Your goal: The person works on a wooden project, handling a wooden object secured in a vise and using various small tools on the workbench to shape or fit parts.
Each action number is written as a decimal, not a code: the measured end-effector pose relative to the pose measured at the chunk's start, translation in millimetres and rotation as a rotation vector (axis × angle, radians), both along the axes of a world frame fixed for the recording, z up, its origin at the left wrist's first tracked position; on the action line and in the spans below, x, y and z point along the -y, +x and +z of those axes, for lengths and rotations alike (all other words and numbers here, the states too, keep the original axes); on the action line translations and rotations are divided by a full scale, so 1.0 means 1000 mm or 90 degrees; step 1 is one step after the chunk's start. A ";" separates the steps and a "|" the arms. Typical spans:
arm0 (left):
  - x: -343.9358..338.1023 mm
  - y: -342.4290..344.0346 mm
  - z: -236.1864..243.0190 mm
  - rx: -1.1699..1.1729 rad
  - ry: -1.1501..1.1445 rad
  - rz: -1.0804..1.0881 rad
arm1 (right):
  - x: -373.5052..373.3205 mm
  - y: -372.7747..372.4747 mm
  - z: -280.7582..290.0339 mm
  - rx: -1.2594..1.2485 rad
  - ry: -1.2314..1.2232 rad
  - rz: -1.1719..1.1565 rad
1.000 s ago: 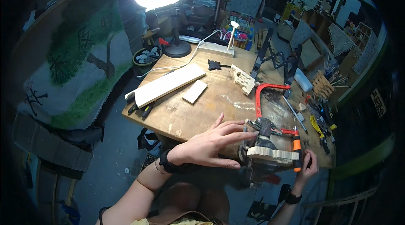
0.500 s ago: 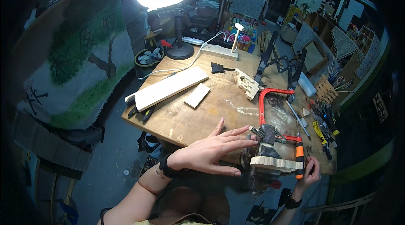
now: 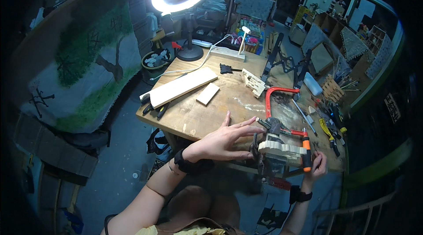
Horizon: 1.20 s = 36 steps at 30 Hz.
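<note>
My left hand (image 3: 222, 142) is stretched out with spread fingers, its tips by a threaded rod (image 3: 263, 123) at the bench vise (image 3: 273, 164). A cut, wavy-edged wood piece (image 3: 282, 148) sits at the vise. Beside it is a red-framed saw (image 3: 269, 98) with an orange-and-black handle (image 3: 306, 155), upright in the picture. My right hand (image 3: 319, 164) is curled just right of that handle; what it grips, if anything, is hidden. Higher on the wooden bench (image 3: 207, 116) lie a carved wood piece (image 3: 253, 83), a long board (image 3: 183, 87) and a small block (image 3: 207, 94).
A lit ring lamp (image 3: 191, 52) on a black base, a white cable, a small mallet (image 3: 244, 39) and a black folding stand (image 3: 282, 63) occupy the back. Several tools (image 3: 330, 131) line the right edge. A painted cloth (image 3: 83, 67) hangs at left.
The view has shifted slightly, moving the bench within the picture. My left hand stays spread at the vise; my right hand stays curled beside the saw handle, a little higher in the picture.
</note>
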<state>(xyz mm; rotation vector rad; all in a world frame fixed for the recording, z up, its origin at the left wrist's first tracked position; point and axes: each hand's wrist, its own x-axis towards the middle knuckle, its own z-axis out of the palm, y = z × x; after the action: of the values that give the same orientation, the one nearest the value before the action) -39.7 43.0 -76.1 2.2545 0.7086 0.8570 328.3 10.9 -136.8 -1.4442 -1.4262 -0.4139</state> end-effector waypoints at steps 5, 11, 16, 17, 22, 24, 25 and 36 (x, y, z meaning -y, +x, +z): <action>-0.001 0.000 -0.007 0.039 -0.052 0.025 | -0.003 -0.006 0.003 -0.061 -0.003 0.039; -0.002 0.000 -0.003 0.052 -0.056 0.040 | 0.005 -0.009 0.016 -0.031 -0.025 0.047; -0.005 0.007 -0.011 0.094 -0.085 0.083 | 0.007 -0.012 0.021 -0.051 -0.057 0.057; -0.005 0.009 -0.010 0.094 -0.078 0.099 | 0.008 -0.011 0.021 -0.063 -0.068 0.065; -0.004 0.022 -0.006 0.069 -0.046 0.174 | 0.022 -0.012 0.060 -0.006 -0.248 0.107; -0.009 0.028 -0.012 0.014 -0.029 0.245 | 0.029 -0.011 0.070 -0.011 -0.236 0.117; -0.011 0.029 -0.014 0.013 -0.030 0.245 | 0.033 -0.013 0.075 -0.017 -0.224 0.135; -0.017 0.057 -0.019 0.140 0.013 0.330 | 0.059 -0.086 0.145 0.131 -0.194 0.291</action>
<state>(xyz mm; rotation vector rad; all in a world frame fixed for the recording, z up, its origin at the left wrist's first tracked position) 17.3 60.0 -95.2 1.9734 1.2057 1.3328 242.1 -48.0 8.1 -1.2784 -1.9942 -0.0560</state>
